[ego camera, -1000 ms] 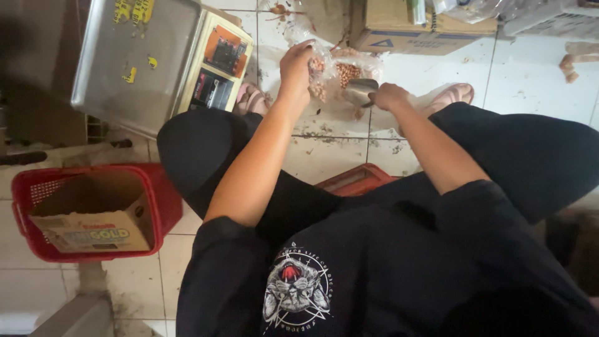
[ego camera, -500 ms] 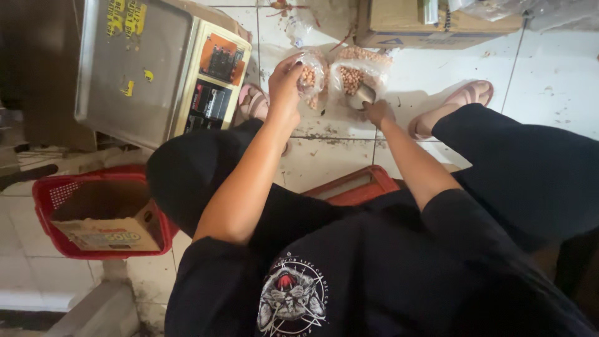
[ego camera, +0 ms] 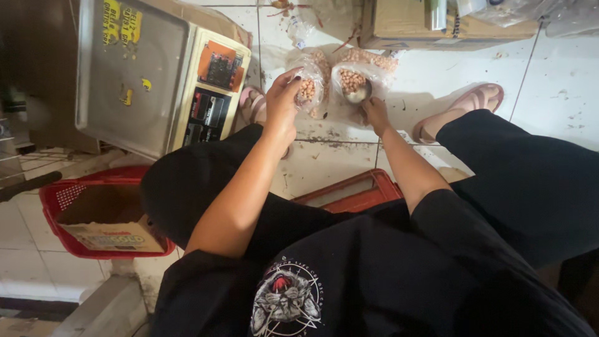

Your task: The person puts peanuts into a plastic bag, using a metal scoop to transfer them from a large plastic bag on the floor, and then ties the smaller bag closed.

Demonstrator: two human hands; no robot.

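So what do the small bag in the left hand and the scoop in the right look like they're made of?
The small bag under the left hand looks like thin clear plastic film: glossy, crinkled, with the pale brown nuts showing through. The scoop in the right hand seems to be bare metal, judging by its grey shine, though it is small and partly hidden.

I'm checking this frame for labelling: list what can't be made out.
Head view only:
- Right hand: its fingers hide the metal scoop's handle.
- Left hand: whether it pinches the small clear bag is unclear.
- Cardboard box: cut off by the top edge.
- Weighing scale: display too small.
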